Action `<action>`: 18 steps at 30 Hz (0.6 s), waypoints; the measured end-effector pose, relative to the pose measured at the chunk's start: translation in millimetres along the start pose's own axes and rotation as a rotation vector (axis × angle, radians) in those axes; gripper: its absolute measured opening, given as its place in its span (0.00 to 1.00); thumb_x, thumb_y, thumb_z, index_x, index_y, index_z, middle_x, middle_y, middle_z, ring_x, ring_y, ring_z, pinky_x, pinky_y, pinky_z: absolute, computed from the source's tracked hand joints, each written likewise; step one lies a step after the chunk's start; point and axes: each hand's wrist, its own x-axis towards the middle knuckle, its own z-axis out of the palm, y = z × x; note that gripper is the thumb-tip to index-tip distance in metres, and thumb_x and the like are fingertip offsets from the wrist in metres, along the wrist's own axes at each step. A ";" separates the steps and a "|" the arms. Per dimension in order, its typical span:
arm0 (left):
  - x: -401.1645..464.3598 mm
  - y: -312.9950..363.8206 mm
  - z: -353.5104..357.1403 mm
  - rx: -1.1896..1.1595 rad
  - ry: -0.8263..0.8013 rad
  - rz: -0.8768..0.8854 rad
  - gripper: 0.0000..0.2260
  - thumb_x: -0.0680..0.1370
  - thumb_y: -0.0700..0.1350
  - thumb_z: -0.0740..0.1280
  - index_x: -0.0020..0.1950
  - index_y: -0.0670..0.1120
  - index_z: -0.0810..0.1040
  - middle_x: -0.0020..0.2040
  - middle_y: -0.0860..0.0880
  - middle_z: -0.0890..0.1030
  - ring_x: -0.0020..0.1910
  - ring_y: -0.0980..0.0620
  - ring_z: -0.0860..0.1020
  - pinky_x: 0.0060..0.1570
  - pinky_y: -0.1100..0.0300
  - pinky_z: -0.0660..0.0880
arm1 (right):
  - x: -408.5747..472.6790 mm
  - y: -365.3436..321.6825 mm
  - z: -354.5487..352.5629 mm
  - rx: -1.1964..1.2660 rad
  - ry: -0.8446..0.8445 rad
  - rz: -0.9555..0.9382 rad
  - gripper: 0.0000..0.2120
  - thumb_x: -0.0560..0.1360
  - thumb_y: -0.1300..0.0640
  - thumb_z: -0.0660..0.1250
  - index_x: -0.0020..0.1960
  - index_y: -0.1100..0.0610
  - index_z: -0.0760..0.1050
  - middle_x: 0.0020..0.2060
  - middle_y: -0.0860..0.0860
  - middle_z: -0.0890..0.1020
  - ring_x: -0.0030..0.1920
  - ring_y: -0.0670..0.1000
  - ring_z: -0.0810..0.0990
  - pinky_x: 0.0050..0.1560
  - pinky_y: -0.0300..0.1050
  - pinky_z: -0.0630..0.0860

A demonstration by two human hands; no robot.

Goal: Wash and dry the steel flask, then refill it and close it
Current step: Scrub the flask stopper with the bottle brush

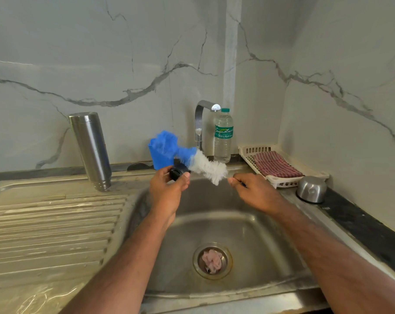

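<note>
Over the basin of a steel sink point(255, 227), a small black flask cap point(178, 172) is being pinched between the thumb and curled fingers of the left hand point(168, 191). A bottle brush point(203, 164), white-bristled with blue bristles at its far end, is being held against the cap; its thin handle is being gripped by the closed fingers of the right hand point(253, 191). The steel flask point(91, 150) is being left upside down, mouth on the draining board point(51, 223) at the left, tilted and well apart from both hands. A blue cup point(157, 155) is being partly hidden behind the brush. Beside the tap point(200, 123) a plastic water bottle point(223, 137) is standing upright. A checked cloth point(277, 165) is lying in a white tray point(282, 182), with an upturned steel cup point(311, 189) just beside it.
</note>
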 end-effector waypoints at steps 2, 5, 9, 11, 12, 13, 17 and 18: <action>0.8 0.7 -2.7 -0.010 0.015 -0.019 0.20 0.75 0.36 0.76 0.65 0.40 0.76 0.55 0.40 0.84 0.48 0.43 0.86 0.49 0.54 0.84 | -1.0 1.6 -1.2 -0.013 -0.024 -0.011 0.21 0.84 0.46 0.60 0.33 0.50 0.68 0.30 0.47 0.73 0.33 0.47 0.72 0.34 0.45 0.64; -3.5 2.2 -1.4 0.118 -0.055 0.012 0.27 0.69 0.45 0.81 0.66 0.46 0.79 0.56 0.47 0.84 0.50 0.46 0.86 0.54 0.45 0.83 | 0.7 -1.6 4.8 -0.021 0.016 -0.008 0.21 0.84 0.45 0.58 0.34 0.50 0.68 0.30 0.48 0.74 0.34 0.49 0.73 0.37 0.48 0.69; -3.8 1.8 0.4 0.196 -0.067 0.037 0.26 0.65 0.49 0.81 0.62 0.51 0.81 0.57 0.51 0.84 0.55 0.49 0.84 0.57 0.44 0.82 | 4.0 0.8 7.7 -0.001 0.029 0.013 0.21 0.84 0.44 0.58 0.34 0.51 0.68 0.30 0.48 0.74 0.33 0.50 0.73 0.39 0.49 0.72; -2.4 3.4 -1.2 0.115 -0.012 0.006 0.17 0.72 0.39 0.79 0.59 0.47 0.81 0.54 0.46 0.85 0.51 0.44 0.86 0.55 0.45 0.82 | 4.0 9.5 6.8 0.037 -0.009 0.012 0.22 0.83 0.44 0.59 0.34 0.51 0.68 0.30 0.48 0.73 0.33 0.50 0.73 0.39 0.49 0.71; -1.0 2.2 -3.1 0.094 0.007 -0.006 0.14 0.74 0.37 0.77 0.56 0.48 0.81 0.52 0.45 0.86 0.50 0.42 0.86 0.55 0.45 0.82 | 3.9 12.9 7.1 0.036 -0.026 0.008 0.21 0.83 0.43 0.59 0.34 0.51 0.69 0.30 0.47 0.74 0.34 0.50 0.73 0.39 0.49 0.71; 0.3 0.1 -4.6 0.108 0.001 0.005 0.13 0.74 0.37 0.77 0.55 0.49 0.81 0.51 0.46 0.86 0.50 0.42 0.86 0.55 0.45 0.82 | 3.6 13.5 8.1 0.019 -0.035 0.007 0.21 0.83 0.42 0.59 0.34 0.50 0.70 0.29 0.47 0.74 0.34 0.50 0.74 0.40 0.50 0.72; -6.2 -2.2 2.0 0.346 -0.195 0.126 0.24 0.71 0.41 0.80 0.64 0.50 0.78 0.59 0.49 0.83 0.53 0.52 0.84 0.58 0.51 0.81 | 4.9 -0.5 14.2 0.017 0.009 0.018 0.22 0.84 0.43 0.58 0.33 0.51 0.68 0.29 0.47 0.73 0.32 0.48 0.72 0.35 0.46 0.68; -7.8 -2.0 5.3 0.368 -0.203 0.140 0.25 0.71 0.41 0.80 0.66 0.50 0.77 0.60 0.49 0.83 0.53 0.53 0.84 0.57 0.53 0.80 | 5.1 -3.9 14.1 0.026 0.019 0.023 0.22 0.84 0.44 0.58 0.33 0.52 0.68 0.29 0.47 0.73 0.31 0.48 0.71 0.34 0.45 0.65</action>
